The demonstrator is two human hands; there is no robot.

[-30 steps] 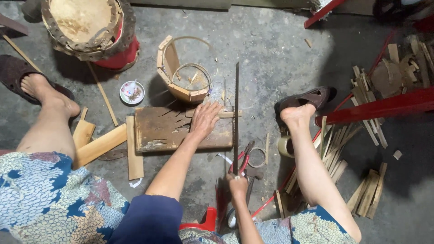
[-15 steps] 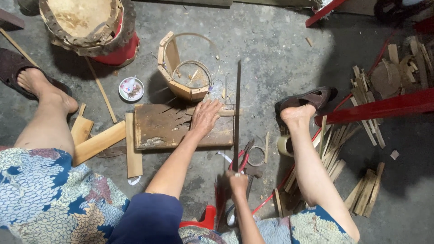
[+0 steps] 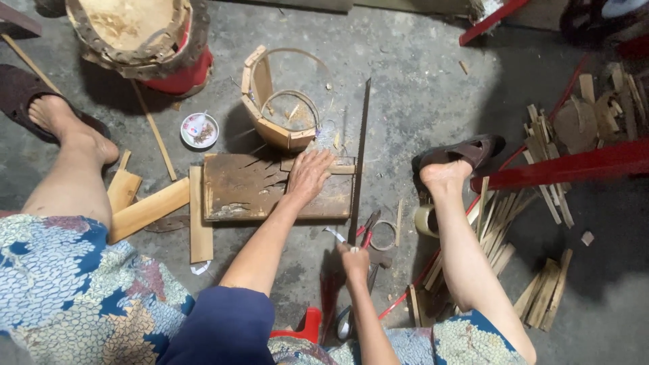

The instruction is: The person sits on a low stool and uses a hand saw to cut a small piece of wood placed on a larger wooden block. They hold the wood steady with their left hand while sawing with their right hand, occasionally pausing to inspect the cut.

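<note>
Bamboo strip (image 3: 312, 164) lying across the far edge of the scarred wooden chopping board (image 3: 257, 192), pinned under my flat, spread left hand (image 3: 309, 177), while my right hand (image 3: 354, 260) is fisted around the handle of the long dark saw blade (image 3: 359, 159) standing just beside the board.

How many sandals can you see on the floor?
2: one dark sandal under the foot at upper left, one brown sandal under the raised foot at right. None seem hidden.

No packages, labels, signs or screens are visible.
</note>
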